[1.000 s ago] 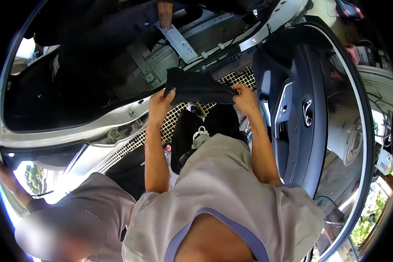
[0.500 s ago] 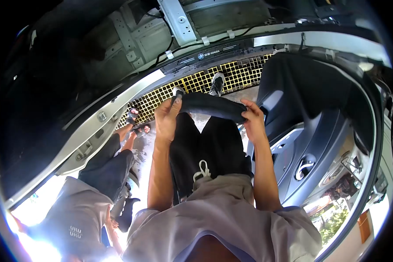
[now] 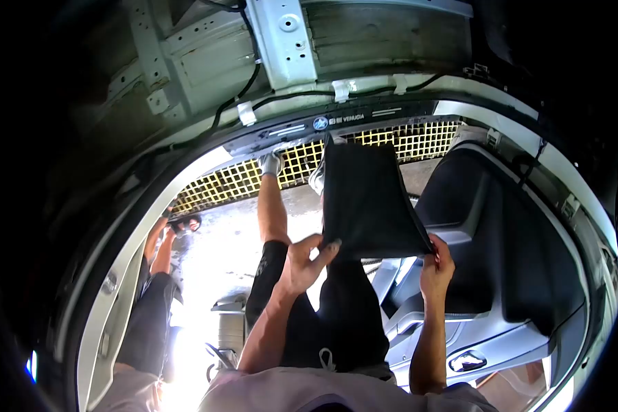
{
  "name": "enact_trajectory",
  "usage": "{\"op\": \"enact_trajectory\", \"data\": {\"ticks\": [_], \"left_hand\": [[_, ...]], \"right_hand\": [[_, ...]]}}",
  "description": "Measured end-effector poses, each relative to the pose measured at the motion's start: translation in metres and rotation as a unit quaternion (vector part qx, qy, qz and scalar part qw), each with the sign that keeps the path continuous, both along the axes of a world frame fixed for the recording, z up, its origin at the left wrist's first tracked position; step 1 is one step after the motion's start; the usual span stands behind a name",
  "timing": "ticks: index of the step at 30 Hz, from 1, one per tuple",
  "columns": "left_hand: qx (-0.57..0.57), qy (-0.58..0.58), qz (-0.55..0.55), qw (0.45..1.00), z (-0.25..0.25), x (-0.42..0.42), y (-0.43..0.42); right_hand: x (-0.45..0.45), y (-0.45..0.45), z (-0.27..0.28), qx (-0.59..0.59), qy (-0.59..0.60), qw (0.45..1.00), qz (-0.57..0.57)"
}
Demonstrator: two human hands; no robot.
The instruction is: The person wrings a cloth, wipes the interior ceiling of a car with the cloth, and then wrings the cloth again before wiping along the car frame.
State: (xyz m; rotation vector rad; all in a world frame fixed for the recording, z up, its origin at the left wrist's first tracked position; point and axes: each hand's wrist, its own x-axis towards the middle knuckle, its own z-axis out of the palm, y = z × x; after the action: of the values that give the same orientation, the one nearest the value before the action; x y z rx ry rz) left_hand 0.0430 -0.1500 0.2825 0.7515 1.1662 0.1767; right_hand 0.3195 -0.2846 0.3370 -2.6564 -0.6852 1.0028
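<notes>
A dark, flat piece of cloth-like material (image 3: pixel 367 202) hangs spread out in front of the car's door sill. My left hand (image 3: pixel 305 264) grips its near left corner, thumb on top. At its near right corner, my right hand (image 3: pixel 437 264) pinches the edge between thumb and fingers. The piece's far end lies over the yellow grating, just short of the black sill plate (image 3: pixel 281 132) with its round emblem. Below it show my legs in black shorts.
The open car door with its dark trim panel (image 3: pixel 460 275) stands at the right. Bare metal floor with a bracket (image 3: pixel 285 41) and black cable lies beyond the sill. Another person's legs (image 3: pixel 147 323) are at the left. Yellow grating (image 3: pixel 220 187) crosses the ground.
The dark piece has gone from a narrow, folded-looking strip to a broad sheet extending away from me. Both hands are lower in view, and the car floor and sill look closer.
</notes>
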Motion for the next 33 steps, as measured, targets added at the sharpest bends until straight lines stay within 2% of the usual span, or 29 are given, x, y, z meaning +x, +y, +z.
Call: {"op": "enact_trajectory", "data": {"ticks": [3,7,9,11,13,16,19,21,22,23,25,27,28,31,33], "left_hand": [[-0.017,-0.040,0.004,0.999,-0.011,0.002,0.000],[0.029,-0.056,-0.039,0.997,-0.005,0.005,0.022],[0.079,-0.053,-0.083,0.992,-0.001,0.010,0.045],[0.218,-0.072,-0.056,0.972,0.009,0.027,0.083],[0.259,-0.071,-0.090,0.959,0.014,0.037,0.114],[0.219,-0.099,-0.117,0.964,0.017,0.049,0.151],[0.212,-0.165,-0.098,0.958,0.017,0.062,0.188],[0.226,-0.212,-0.022,0.950,0.007,0.080,0.203],[0.238,-0.139,-0.065,0.959,-0.001,0.084,0.211],[0.238,-0.174,-0.005,0.956,-0.005,0.095,0.218],[0.263,-0.031,-0.064,0.962,-0.039,0.112,0.231],[0.225,0.032,-0.077,0.971,-0.076,0.126,0.240],[0.243,0.027,0.017,0.970,-0.116,0.140,0.228],[0.167,0.128,-0.020,0.977,-0.169,0.160,0.224],[0.174,0.157,-0.042,0.971,-0.179,0.170,0.216]], "right_hand": [[0.006,0.015,0.001,-0.001,-0.051,0.999,-0.016],[0.014,0.042,0.017,-0.012,-0.080,0.997,-0.022],[0.025,0.054,0.023,0.002,-0.079,0.997,-0.018],[0.041,0.069,0.032,0.018,-0.082,0.996,-0.010],[0.048,0.099,0.038,0.148,-0.051,0.986,-0.047],[0.063,0.140,0.046,0.299,-0.040,0.951,-0.061],[0.077,0.176,0.051,0.327,-0.139,0.935,-0.022],[0.084,0.199,0.041,0.348,-0.156,0.924,-0.017],[0.087,0.210,0.032,0.359,-0.155,0.920,-0.021],[0.090,0.220,0.019,0.370,-0.151,0.916,-0.025],[0.104,0.234,-0.017,0.391,-0.107,0.914,-0.005],[0.122,0.242,-0.066,0.351,-0.105,0.930,0.020],[0.132,0.247,-0.095,0.293,-0.148,0.943,0.047],[0.159,0.253,-0.184,0.178,-0.228,0.945,0.151],[0.177,0.254,-0.237,0.102,-0.195,0.963,0.157]]}}
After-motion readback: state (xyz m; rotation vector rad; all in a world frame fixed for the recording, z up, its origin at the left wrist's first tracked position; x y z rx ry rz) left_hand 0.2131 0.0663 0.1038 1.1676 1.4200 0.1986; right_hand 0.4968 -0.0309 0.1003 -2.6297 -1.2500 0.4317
